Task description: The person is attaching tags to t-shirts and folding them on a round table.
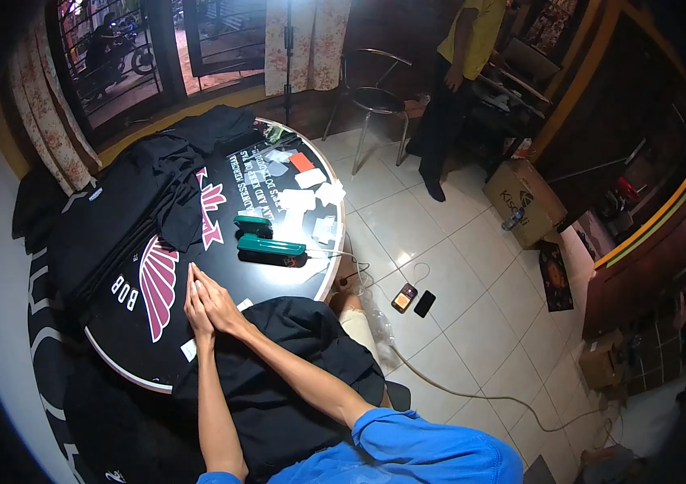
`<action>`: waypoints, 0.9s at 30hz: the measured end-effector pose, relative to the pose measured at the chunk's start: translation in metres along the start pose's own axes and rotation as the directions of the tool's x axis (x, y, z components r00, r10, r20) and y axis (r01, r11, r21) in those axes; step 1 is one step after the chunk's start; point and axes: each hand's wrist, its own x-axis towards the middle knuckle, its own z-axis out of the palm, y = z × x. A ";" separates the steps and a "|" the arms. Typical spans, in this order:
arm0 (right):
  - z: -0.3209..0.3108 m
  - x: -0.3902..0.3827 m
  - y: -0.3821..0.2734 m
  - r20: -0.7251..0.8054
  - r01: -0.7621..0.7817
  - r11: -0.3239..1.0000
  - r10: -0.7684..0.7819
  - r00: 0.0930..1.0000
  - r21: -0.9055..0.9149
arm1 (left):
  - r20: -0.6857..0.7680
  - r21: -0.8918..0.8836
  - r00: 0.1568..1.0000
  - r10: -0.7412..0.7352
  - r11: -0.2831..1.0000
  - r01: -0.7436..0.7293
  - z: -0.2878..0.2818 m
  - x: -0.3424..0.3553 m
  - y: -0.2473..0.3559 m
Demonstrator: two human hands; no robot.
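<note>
Round black table (282, 284) with a white rim is occupying the left centre, its top bearing pink wing-shaped graphics and white lettering; the far left portion is lying under a heap of black garments (129, 206).

Black garment (294, 379), the item nearest the hands, is draping over the near edge of the table and hanging down toward the person's lap. It is looking plain, matte and unprinted on the exposed side, with soft folds running across it and a rounded outline at the table edge; its upper margin is lying just under the wrists.

Left hand (194, 309) and right hand (215, 304) are pressing flat against each other, palm to palm, fingers extended and pointing away from the person, resting on the table top at the garment's far edge. Neither hand is gripping anything.

Two green devices (266, 239), elongated and with dark bases, are lying side by side beyond the hands near the middle of the table.

White paper pieces (304, 198) and one orange card (302, 161) are scattering across the far right part of the table.

Two phones (413, 301) are lying on the white tiled floor, just beside a white cable (456, 391).

A standing person (456, 89) in a yellow top is appearing at the upper edge, near a chrome chair (375, 97).
</note>
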 end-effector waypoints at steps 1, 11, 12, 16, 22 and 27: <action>0.001 0.000 -0.001 0.002 0.000 1.000 0.000 1.000 0.002 | -0.001 -0.003 1.000 -0.002 1.000 0.002 0.000 0.001 0.000; -0.002 -0.003 -0.009 0.002 -0.008 0.999 0.008 1.000 0.038 | 0.002 -0.045 1.000 -0.013 0.999 0.013 0.004 -0.001 -0.016; -0.001 -0.003 -0.010 0.000 -0.010 0.999 0.010 1.000 0.042 | 0.001 -0.048 1.000 -0.015 0.999 0.015 0.003 -0.001 -0.018; -0.001 -0.003 -0.011 0.004 -0.016 0.999 0.015 1.000 0.037 | 0.002 -0.064 1.000 -0.022 0.998 0.022 -0.002 0.000 -0.025; -0.001 -0.001 -0.006 -0.014 0.008 1.000 -0.008 1.000 0.009 | 0.009 -0.094 1.000 -0.028 0.995 0.028 0.001 0.003 -0.038; -0.002 -0.002 -0.008 -0.021 -0.005 1.000 0.006 1.000 0.024 | 0.013 -0.116 0.999 -0.034 0.993 0.035 0.011 0.006 -0.043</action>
